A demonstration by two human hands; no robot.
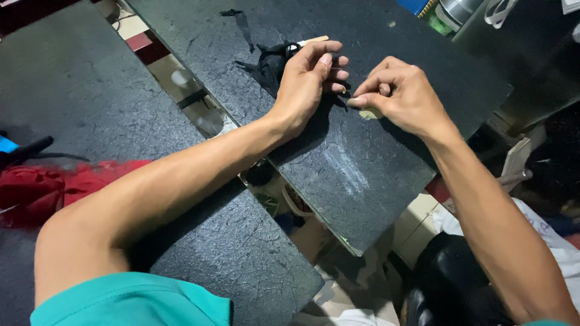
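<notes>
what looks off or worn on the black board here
The board carries a pale scuffed smear below the hands and fine cracks across its surface. A crumpled black scrap lies beside the left hand.

My teal sleeve (130, 299) at seven o'clock, a red cloth (54, 187) at nine, black fabric scraps (269, 63) at twelve on the chalk-smudged black board (362, 175).

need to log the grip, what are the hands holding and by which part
Left hand and right hand pinch a small dark piece between fingertips, at its ends; what it is cannot be told.
</notes>
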